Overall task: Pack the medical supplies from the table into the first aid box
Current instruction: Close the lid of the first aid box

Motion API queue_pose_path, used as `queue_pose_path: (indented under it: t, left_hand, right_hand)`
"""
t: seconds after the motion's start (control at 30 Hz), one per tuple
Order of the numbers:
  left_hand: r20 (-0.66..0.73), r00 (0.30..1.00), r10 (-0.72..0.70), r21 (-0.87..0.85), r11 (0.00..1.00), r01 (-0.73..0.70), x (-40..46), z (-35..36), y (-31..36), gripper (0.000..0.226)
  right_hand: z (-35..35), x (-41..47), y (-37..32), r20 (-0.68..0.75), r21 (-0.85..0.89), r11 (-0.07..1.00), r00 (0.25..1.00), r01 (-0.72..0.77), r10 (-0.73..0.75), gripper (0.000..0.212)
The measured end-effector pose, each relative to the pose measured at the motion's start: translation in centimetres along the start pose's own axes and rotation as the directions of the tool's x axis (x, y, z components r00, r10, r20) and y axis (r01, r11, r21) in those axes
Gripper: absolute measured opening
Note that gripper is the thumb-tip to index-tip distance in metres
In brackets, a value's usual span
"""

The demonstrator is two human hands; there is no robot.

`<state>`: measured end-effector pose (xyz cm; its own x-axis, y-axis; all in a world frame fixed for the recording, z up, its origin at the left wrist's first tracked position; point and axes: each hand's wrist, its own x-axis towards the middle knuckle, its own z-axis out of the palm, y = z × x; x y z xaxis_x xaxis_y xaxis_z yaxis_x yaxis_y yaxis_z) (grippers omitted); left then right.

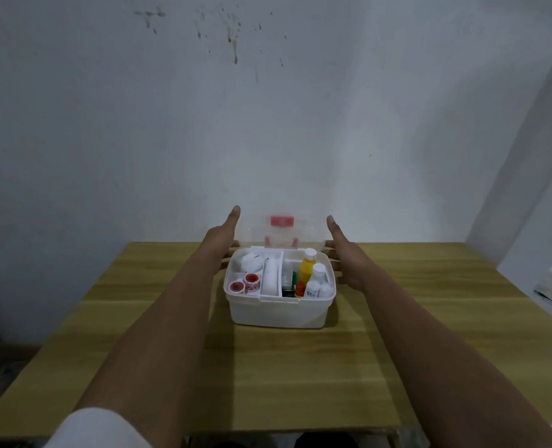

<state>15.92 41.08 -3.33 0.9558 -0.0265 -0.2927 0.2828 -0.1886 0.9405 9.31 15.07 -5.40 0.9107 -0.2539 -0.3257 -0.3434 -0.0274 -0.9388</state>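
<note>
First aid box (279,305) sits mid-table toward the far edge, packed, lid (281,229) upright. My left hand (224,240) and right hand (344,253) flank the lid, spread, gripping nothing. Risk: yellow bottle (307,268) stands tall and may block closing. Table (397,350) has bare room all around.

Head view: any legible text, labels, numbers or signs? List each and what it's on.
None legible.
Red label on clear plastic lid: pale marks, too blurred.
White bottle at the box's front right: dark print, too small.
Red-and-white tape rolls: print blurred.
Yellow bottle with white cap: no print visible.
</note>
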Motion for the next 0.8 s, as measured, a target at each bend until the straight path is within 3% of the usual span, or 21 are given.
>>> queue_pose_path:
  t: [0.13,0.33,0.43,0.5,0.6,0.67,0.8]
  left_hand:
    - [0.012,0.998,0.057,-0.033,0.998,-0.056,-0.9,-0.2,1.3,0.110]
    - [0.001,0.992,0.124,-0.058,0.991,-0.124,-3.6,-0.6,1.4,0.103]
    - [-0.002,0.991,0.132,-0.062,0.989,-0.132,-5.0,-1.2,0.3,0.099]
    - [-0.002,0.991,0.130,-0.051,0.990,-0.130,-6.0,-1.5,-0.6,0.092]
    - [-0.006,0.982,0.187,0.066,0.980,-0.186,-7.2,-1.4,-2.4,0.064]
    - [0.024,0.961,0.276,0.143,0.950,-0.277,-8.2,-1.0,-3.7,0.060]
    - [0.099,0.899,0.426,0.286,0.853,-0.436,-9.7,-0.1,-6.3,0.085]
  right_hand:
    - [0.0,-1.8,-1.2,0.016,0.061,0.996,0.998,0.062,-0.063,0.125]
    - [-0.2,-4.3,-1.6,-0.021,0.086,0.985,0.988,0.153,-0.151,0.110]
    - [-0.3,-5.8,-1.2,-0.044,-0.001,0.984,0.983,0.177,-0.177,0.111]
    - [0.0,-6.7,-0.6,-0.046,-0.082,0.973,0.974,0.216,-0.220,0.099]
    - [1.0,-7.6,0.8,-0.016,-0.229,0.901,0.924,0.368,-0.382,0.080]
    - [1.7,-8.1,2.0,0.007,-0.347,0.846,0.904,0.404,-0.428,0.092]
    - [3.0,-8.8,4.6,0.046,-0.513,0.740,0.875,0.435,-0.482,0.124]
